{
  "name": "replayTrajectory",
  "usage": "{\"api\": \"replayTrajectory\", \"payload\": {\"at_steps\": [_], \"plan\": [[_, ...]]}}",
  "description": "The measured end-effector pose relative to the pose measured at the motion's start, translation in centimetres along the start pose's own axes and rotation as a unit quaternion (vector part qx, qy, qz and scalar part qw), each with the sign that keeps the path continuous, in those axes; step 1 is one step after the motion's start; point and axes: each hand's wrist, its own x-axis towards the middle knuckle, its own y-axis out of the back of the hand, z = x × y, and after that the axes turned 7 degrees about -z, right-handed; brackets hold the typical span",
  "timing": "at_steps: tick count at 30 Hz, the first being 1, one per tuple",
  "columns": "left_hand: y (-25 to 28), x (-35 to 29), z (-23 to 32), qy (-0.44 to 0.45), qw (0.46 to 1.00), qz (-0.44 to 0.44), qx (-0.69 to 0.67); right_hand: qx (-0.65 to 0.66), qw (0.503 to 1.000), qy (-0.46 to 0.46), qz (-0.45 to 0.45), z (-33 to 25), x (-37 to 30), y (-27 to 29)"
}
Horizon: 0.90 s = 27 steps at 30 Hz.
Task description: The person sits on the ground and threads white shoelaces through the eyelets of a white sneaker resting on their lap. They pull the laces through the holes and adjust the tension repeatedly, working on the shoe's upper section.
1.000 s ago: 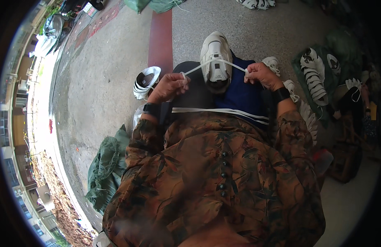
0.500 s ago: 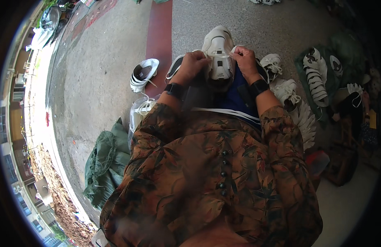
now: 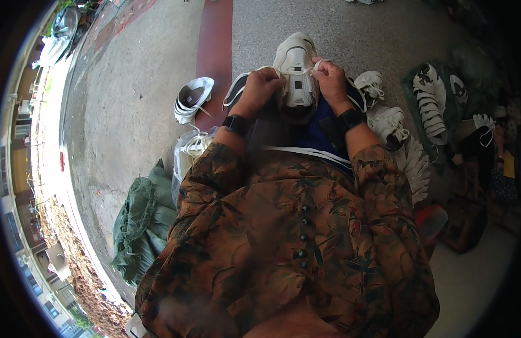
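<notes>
Nearest of all, here's the brown leaf-patterned shirt (image 3: 260, 236) with its row of dark buttons (image 3: 303, 238), sleeves reaching forward. Down on the left, a crumpled green sack (image 3: 137, 225) slumps on the floor (image 3: 139, 107); over on the right, a red-and-clear container (image 3: 432, 219). A touch farther, a clear plastic bag (image 3: 179, 160) sits by the left sleeve, and fanned white pieces (image 3: 416, 169) lie by the right one. Now the lap: dark blue cloth (image 3: 334, 132) with white stripes along its near edge, and there's the white shoe (image 3: 299, 97), in the middle between the hands, opening near, toe pointing away! The left hand (image 3: 264, 89) is at its left edge, fingers drawn narrow on the white lace (image 3: 297, 70), fingertips partly hidden. The right hand (image 3: 329, 79), at the right edge, pinches the lace too, a bit of it looping over the fingers. Dark bands on both wrists. Out left on the floor, a white shoe upper (image 3: 187, 104) lies on its own; on the right, laced white shoes (image 3: 388, 125) cluster, and beyond them a row of nested white uppers (image 3: 430, 110) rests on green sheeting (image 3: 449, 132). Farthest, a red stripe (image 3: 214, 45) runs off across the floor.
</notes>
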Motion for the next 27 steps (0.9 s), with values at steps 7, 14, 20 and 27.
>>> {"api": "replayTrajectory", "payload": {"at_steps": [7, 14, 20, 27], "plan": [[-0.1, -0.3, 0.6, 0.015, 1.0, -0.001, -0.026, -0.19, 0.98, 0.053, 0.041, 1.2, 0.5, -1.3], [-0.8, 0.2, 0.9, 0.015, 0.987, 0.075, -0.139, -0.2, 0.977, 0.0, 0.074, -0.7, 0.0, -1.9], [-1.4, 0.7, 1.1, -0.003, 0.973, 0.111, -0.202, -0.384, 0.923, 0.024, -0.015, -3.8, -2.0, -2.0], [-2.1, 1.6, 0.6, 0.01, 0.978, 0.146, -0.148, -0.35, 0.933, 0.073, -0.043, -2.5, -2.0, -1.7]]}}
